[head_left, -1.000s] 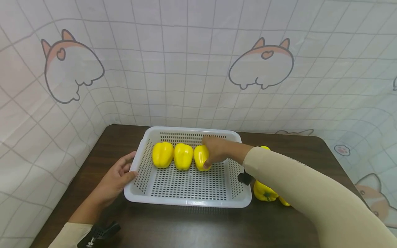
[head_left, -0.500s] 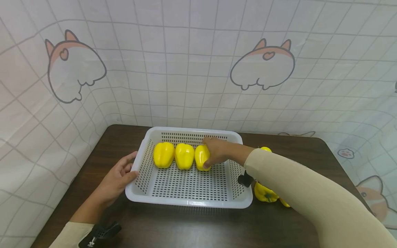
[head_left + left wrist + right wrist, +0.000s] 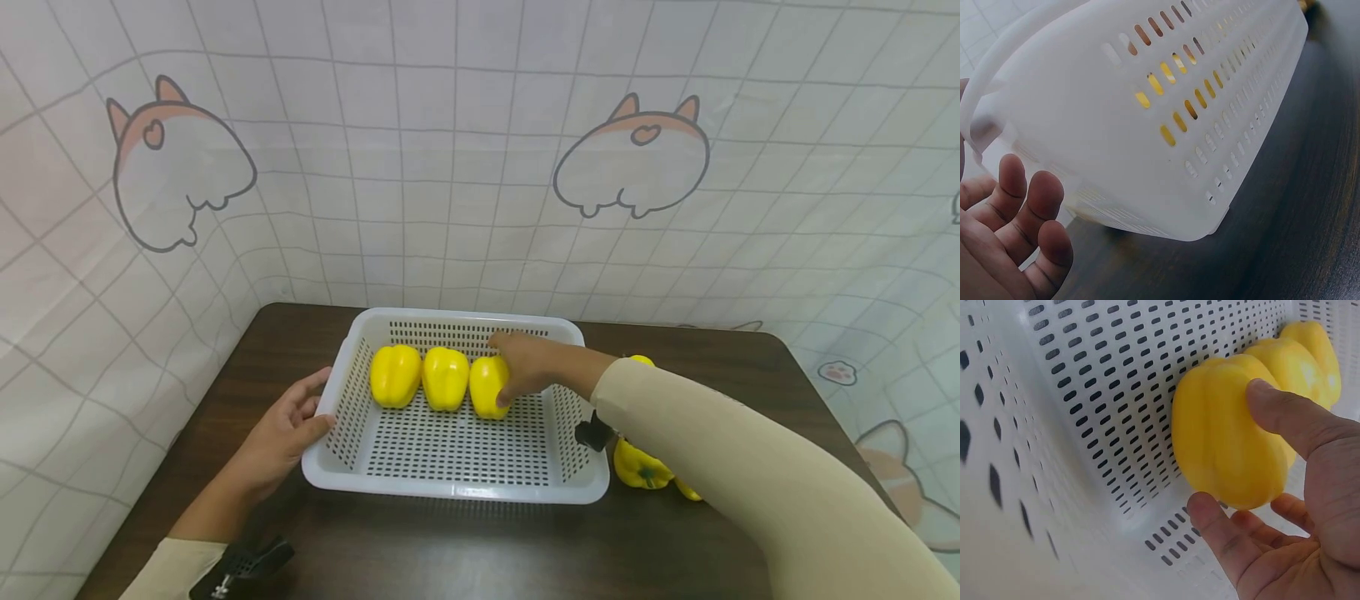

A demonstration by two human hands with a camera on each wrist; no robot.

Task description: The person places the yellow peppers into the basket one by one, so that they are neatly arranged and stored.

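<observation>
A white perforated plastic basket (image 3: pixel 457 492) holds a row of three yellow bell peppers along its far side. My right hand (image 3: pixel 532 364) reaches in from the right and grips the rightmost bell pepper (image 3: pixel 486 387). In the right wrist view its thumb lies on one side of that pepper (image 3: pixel 1229 437), and the fingers (image 3: pixel 1219 534) curve round the other. The middle pepper (image 3: pixel 446 379) and the left pepper (image 3: pixel 395 377) sit close beside it. At the basket's left end, my left hand (image 3: pixel 281 429) holds the rim, thumb over it and fingers (image 3: pixel 1044 194) curled outside the wall.
More yellow bell peppers lie on the dark wooden table (image 3: pixel 450 550) right of the basket; one (image 3: pixel 641 465) shows by its corner, others are partly hidden by the right sleeve (image 3: pixel 720 442). A white grid-patterned cloth (image 3: pixel 420 167) hangs behind and at both sides.
The rightmost pepper has shifted slightly toward the near side of the basket, and its turn has changed a little in my right hand. My left hand stays on the rim.
</observation>
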